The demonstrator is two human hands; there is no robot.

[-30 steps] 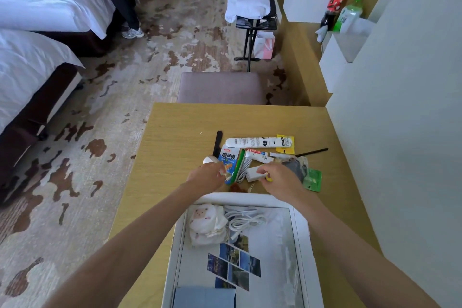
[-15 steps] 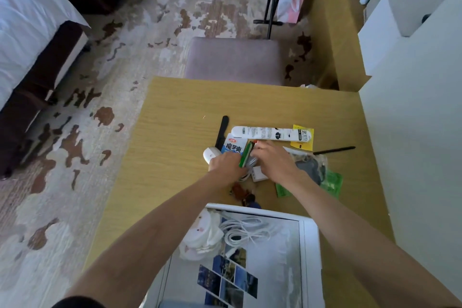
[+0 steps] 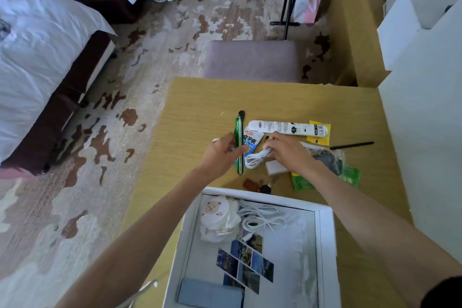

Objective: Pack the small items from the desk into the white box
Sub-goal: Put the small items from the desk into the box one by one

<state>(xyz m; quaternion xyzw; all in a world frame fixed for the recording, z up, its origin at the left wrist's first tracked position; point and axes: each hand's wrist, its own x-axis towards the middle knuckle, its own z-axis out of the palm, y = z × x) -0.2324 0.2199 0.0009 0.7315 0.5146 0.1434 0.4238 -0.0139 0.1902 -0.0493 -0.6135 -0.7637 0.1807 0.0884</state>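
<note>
Your head camera looks forward and steeply down on the desk [image 3: 195, 107] from close above. The box [image 3: 325, 245] fills the near edge, where your arms [image 3: 150, 232] enter. The stool [image 3: 252, 60] sits just past the desk's far edge, with beds [image 3: 37, 57] far left and a wall [image 3: 425, 132] close on the right.

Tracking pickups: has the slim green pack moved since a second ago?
Yes: left hand has drawn the slim green pack leftward, clear of the long white packet's end.
</note>
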